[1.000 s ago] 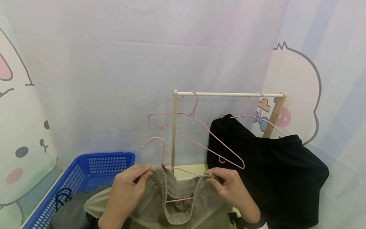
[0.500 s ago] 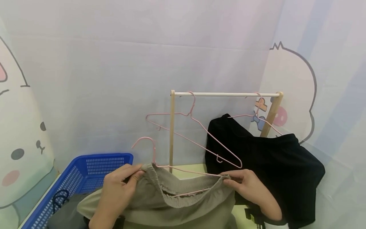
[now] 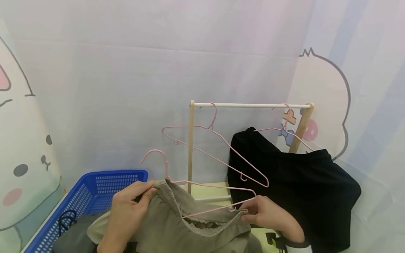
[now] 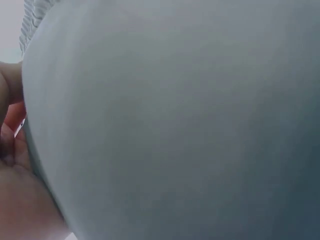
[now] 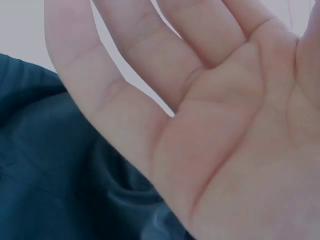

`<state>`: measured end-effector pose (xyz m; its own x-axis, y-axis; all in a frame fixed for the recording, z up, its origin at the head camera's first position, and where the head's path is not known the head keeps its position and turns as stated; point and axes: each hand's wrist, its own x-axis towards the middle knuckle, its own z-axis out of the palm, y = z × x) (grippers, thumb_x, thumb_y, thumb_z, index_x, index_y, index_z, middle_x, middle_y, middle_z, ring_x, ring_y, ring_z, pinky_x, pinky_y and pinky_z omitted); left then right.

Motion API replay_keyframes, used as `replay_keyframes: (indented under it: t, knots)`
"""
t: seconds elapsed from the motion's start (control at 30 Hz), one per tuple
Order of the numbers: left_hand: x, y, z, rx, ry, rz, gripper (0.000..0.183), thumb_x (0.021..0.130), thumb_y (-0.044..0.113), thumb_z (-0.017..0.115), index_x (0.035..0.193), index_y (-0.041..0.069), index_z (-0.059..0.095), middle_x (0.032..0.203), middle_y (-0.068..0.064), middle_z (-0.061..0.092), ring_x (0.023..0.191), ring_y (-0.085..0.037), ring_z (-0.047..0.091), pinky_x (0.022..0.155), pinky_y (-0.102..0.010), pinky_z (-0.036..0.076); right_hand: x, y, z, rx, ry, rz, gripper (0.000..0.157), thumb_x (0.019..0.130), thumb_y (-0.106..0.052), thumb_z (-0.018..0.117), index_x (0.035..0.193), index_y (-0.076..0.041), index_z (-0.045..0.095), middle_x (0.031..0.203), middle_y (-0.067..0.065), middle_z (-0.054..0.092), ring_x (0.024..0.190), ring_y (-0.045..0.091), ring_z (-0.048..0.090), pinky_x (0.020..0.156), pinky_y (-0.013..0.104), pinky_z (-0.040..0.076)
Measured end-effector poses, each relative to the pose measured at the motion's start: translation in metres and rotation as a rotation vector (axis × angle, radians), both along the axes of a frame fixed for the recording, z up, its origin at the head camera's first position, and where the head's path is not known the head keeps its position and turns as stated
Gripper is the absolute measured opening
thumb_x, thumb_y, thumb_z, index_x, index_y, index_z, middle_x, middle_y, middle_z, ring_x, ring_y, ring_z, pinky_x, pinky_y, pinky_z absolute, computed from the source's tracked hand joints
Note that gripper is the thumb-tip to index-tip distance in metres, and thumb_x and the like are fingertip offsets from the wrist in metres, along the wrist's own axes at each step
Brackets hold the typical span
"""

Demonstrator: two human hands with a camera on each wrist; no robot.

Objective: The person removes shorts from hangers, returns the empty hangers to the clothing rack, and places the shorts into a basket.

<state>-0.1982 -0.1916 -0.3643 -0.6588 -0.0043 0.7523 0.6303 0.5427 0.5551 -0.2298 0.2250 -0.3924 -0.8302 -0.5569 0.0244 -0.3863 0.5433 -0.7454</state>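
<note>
Pale cartoon-printed walls (image 3: 126,88), yellowish tabletop (image 3: 207,190), left hand (image 3: 130,206) and right hand (image 3: 271,215) pinching khaki waistband (image 3: 209,231) (pink hanger (image 3: 166,169) partly inside)

Has a lightly creased, pale fabric wall (image 3: 126,88) behind, big cartoon print on the left (image 3: 28,147), another cartoon outline on the right (image 3: 326,88) beside faint blue stripes (image 3: 349,35), pale yellow tabletop (image 3: 205,192) below, soft diffuse light.

The person's two hands are well apart — the left hand (image 3: 129,207) pinches, thumb against fingers, its back turned up to the eyes; the right hand (image 3: 269,215) pinches too, fingers pointing inward.
</note>
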Motion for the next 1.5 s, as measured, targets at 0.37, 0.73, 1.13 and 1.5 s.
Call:
replay_keyframes:
  t: [0.37,0.73,1.13,1.5]
  knots:
    - [-0.001,0.001,0.002,-0.017,0.053,-0.019,0.026,0.087,-0.001,0.080,0.110,0.010,0.081,0.079,0.014,0.065,0.057,-0.002,0.047,0.048,-0.015,0.039,0.018,0.012,0.017,0.040,0.141,-0.134,0.030,0.097,-0.030,0.075,0.122,-0.015,0.072,0.106,-0.005,0.075,0.094,0.005,0.071,0.078,0.027,0.060]
    - [0.003,0.005,0.005,-0.028,0.051,-0.047,0.025,0.088,0.001,0.080,0.108,0.015,0.082,0.079,0.016,0.064,0.058,-0.001,0.046,0.049,-0.014,0.039,0.035,-0.011,0.037,-0.225,0.854,-0.602,0.032,0.092,0.000,0.076,0.121,-0.015,0.072,0.094,-0.002,0.071,0.078,0.001,0.066,0.071,0.009,0.051]
    - [0.007,0.013,0.003,-0.023,0.026,-0.088,0.026,0.088,0.002,0.079,0.111,0.016,0.081,0.083,0.017,0.066,0.058,-0.001,0.047,0.049,-0.017,0.042,0.033,-0.079,0.028,-0.171,1.048,-0.207,0.040,0.096,-0.014,0.075,0.136,-0.013,0.069,0.118,-0.002,0.070,0.099,0.010,0.064,0.083,0.010,0.049]
    - [0.007,0.020,0.001,-0.046,0.016,-0.097,0.025,0.089,0.003,0.079,0.111,0.014,0.082,0.088,0.017,0.069,0.060,0.001,0.048,0.050,-0.019,0.045,0.031,-0.095,0.018,-0.100,1.031,-0.223,0.043,0.083,0.005,0.080,0.118,-0.022,0.079,0.074,-0.015,0.055,0.064,-0.002,0.035,0.057,0.009,0.031]
